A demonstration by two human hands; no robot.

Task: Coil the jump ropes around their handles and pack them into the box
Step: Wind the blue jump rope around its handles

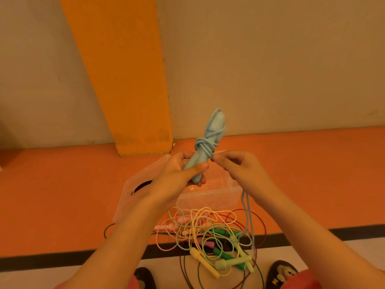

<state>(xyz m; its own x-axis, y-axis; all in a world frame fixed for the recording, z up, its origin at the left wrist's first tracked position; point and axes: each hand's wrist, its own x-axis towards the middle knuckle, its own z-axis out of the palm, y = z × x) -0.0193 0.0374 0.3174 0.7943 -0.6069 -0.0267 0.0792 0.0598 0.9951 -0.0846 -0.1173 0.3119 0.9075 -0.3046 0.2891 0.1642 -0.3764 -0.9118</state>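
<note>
My left hand (181,174) grips the light blue handles (200,161) of a jump rope, held upright in front of me. A few turns of light blue cord (205,143) wrap around the handles. My right hand (231,165) pinches that cord right beside the wraps, and the loose cord (248,215) hangs down from it to the floor. Below my hands stands a clear plastic box (210,197), open, with its lid (135,188) lying to the left. A tangled pile of pink, yellow, green and dark red jump ropes (210,240) lies on the floor in front of the box.
The floor is orange with a black stripe (312,232) and a pale strip nearest me. An orange pillar (129,90) and a pale wall rise behind the box. My two slippers (283,272) show at the bottom edge.
</note>
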